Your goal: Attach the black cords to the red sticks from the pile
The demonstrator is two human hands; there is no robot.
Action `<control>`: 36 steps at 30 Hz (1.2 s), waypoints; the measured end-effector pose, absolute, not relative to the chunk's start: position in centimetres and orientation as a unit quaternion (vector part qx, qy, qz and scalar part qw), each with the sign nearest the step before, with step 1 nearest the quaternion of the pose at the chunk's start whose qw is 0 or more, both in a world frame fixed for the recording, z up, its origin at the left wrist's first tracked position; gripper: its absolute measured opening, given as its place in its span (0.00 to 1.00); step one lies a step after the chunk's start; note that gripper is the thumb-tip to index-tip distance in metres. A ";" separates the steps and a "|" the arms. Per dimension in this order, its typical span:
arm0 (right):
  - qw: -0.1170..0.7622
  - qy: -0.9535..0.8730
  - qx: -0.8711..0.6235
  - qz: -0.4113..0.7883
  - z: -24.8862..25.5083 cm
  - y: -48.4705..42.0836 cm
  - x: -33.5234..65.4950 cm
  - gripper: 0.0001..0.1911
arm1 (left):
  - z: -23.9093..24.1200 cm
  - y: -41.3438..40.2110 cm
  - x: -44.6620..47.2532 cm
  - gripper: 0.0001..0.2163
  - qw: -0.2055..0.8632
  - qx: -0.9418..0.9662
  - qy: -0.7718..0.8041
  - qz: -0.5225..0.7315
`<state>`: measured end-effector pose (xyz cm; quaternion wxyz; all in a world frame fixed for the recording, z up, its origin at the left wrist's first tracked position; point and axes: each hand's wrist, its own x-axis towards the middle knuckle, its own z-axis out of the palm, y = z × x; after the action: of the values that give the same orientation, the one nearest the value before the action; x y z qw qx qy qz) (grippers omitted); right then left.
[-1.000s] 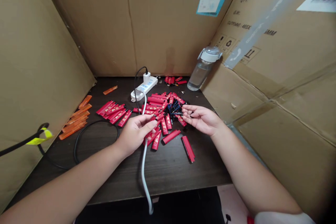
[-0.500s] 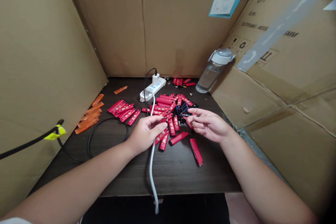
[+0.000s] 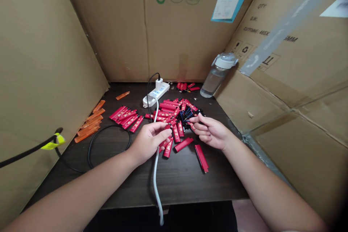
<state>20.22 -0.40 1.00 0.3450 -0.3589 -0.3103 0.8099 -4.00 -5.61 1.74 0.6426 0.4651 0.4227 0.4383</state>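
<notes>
My left hand [image 3: 146, 141] is closed, thumb and fingers pinching a red lighter [image 3: 168, 127] whose dark end pokes up past the fingertips. Most of that lighter is hidden by the hand. Just to the right, my right hand [image 3: 211, 131] has thumb and index finger pressed together at the edge of a heap of small black and blue parts [image 3: 185, 113]. Whatever is in that pinch is too small to make out. Around both hands lie many red lighters with gold lettering [image 3: 167, 107]. Nearer me are a plain red case [image 3: 201, 158] and another red case [image 3: 183, 145].
A white power strip [image 3: 156, 96] with a plug stands behind the pile, its white cable [image 3: 155, 181] running toward me. Orange strips [image 3: 91, 125] and a black cable [image 3: 89, 148] lie left. A water bottle [image 3: 216, 78] stands back right. Cardboard walls [image 3: 116, 25] enclose the table.
My right thumb and index finger have come together in a tighter pinch near the black parts. My left hand keeps hold of the red lighter. The whole view has shifted slightly.
</notes>
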 end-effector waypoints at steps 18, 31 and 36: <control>0.354 -0.565 -0.399 0.630 2.2 -3.7 17.7 0.14 | 1.5 -6.0 -3.7 0.13 0.562 0.579 0.426 0.408; 0.403 -0.686 -0.365 0.484 1.8 -5.5 16.5 0.10 | 1.9 -6.6 -3.0 0.11 0.493 0.648 0.428 0.393; 0.398 -0.730 -0.361 0.423 2.0 -5.3 16.4 0.05 | 1.8 -6.6 -3.0 0.11 0.476 0.662 0.424 0.394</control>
<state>16.38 -5.33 2.04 0.3979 -0.3611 -0.7296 0.4231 -3.00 -6.57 1.83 0.4756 0.6624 0.4236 0.3944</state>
